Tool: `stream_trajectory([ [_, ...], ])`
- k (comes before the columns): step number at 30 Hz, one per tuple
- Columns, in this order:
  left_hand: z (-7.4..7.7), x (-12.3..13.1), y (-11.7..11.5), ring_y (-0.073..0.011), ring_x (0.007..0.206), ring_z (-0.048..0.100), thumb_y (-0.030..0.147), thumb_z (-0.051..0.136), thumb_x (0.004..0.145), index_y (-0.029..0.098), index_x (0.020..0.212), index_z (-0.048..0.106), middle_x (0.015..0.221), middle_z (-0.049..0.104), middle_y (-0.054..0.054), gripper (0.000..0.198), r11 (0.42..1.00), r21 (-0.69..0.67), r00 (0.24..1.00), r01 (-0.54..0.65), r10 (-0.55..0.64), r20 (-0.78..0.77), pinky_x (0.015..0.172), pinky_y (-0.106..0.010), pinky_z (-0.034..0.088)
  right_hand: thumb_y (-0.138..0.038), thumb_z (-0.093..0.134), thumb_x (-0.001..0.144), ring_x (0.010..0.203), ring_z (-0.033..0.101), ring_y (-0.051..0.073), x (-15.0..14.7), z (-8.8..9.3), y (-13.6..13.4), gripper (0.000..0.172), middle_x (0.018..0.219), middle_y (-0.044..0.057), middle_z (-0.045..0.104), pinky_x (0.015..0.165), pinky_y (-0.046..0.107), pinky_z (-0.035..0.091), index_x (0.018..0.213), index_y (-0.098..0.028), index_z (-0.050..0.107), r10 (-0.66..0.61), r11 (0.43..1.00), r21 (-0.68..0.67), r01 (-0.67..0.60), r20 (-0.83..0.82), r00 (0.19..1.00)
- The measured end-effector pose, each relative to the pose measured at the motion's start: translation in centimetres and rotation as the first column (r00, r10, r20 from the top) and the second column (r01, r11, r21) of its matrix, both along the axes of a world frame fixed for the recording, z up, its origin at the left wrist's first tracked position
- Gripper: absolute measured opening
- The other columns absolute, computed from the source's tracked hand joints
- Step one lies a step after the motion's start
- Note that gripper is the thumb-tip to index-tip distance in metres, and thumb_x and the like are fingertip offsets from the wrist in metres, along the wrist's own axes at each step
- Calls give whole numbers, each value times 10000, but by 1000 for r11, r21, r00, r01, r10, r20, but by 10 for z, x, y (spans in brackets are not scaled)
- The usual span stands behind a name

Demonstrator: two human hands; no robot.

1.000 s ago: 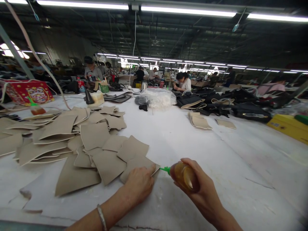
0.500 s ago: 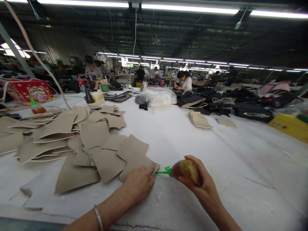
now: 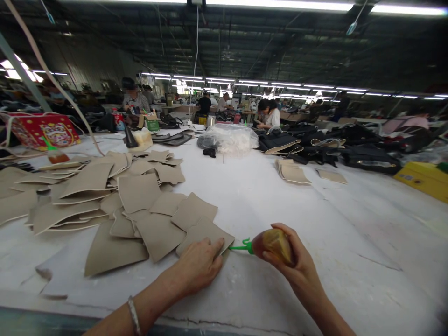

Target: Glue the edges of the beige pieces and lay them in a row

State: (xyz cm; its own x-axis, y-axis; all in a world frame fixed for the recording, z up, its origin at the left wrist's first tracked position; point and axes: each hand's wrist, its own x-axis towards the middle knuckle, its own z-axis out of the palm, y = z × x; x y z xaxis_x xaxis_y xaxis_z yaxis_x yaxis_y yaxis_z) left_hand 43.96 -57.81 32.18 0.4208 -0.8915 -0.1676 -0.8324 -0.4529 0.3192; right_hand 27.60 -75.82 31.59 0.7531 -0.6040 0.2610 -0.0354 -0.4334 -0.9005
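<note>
Head view, looking down a long white desk (image 3: 315, 210): the left hand (image 3: 201, 266) lies palm down on the nearest beige cut piece (image 3: 206, 233), its grip spread flat with fingertips pressing near the piece's right corner, most likely so the thin material cannot slide or curl. The right hand (image 3: 297, 270) has its grip wrapped around a small amber squeeze bottle (image 3: 275, 243), held on its side so that the green nozzle (image 3: 240, 247) points left and meets the edge of that same piece just beside the left fingertips. Whether anything is coming out of the nozzle is too small to tell. A thin bracelet (image 3: 133, 315) sits on the left wrist. The held piece is the front one of a loose overlapping spread of beige pieces (image 3: 105, 196) fanned out to the left, each partly uncovered, which keeps every one within reach. Farther up the desk lie a small stack of similar pieces (image 3: 292, 171), a clear plastic bag (image 3: 231, 139), dark bags (image 3: 350, 149) and, at the right edge, a yellow box (image 3: 422, 179). Other people sit at work well beyond.
</note>
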Motion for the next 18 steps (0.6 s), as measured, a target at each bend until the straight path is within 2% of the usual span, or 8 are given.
stream_trajectory([
  [4,-2,1,3,-269,857,618,339,290,902,258,1347,417,942,614,-93,470,1000,-23,999,7,-8,-54,780,-398,476,-392,714,751,855,550,192,-5,0,8,537,1001,-13,553,762,271,431,1195,-289,432,143,978,156,-138,-26,989],
  [9,-4,3,5,-248,908,607,338,292,909,263,1359,408,977,604,-87,470,1000,-31,996,3,-5,-86,834,-367,454,-394,706,756,853,539,188,-8,-4,14,517,973,-16,543,768,264,419,1188,-283,444,19,990,141,-19,2,1000],
  [14,-7,5,5,-240,920,599,363,307,909,261,1382,381,1003,590,-84,490,1000,-25,994,-1,-2,-105,847,-355,440,-393,717,734,914,559,220,-11,-7,23,545,1043,9,561,789,286,433,1192,-268,449,110,970,220,-108,1,994],
  [18,-6,3,5,-226,921,595,379,281,922,258,1380,380,1017,578,-84,484,1000,-10,994,-7,6,-107,856,-337,425,-392,725,718,905,572,226,-14,-8,27,538,1022,13,580,780,285,444,1177,-258,478,5,983,185,-8,18,1000],
])
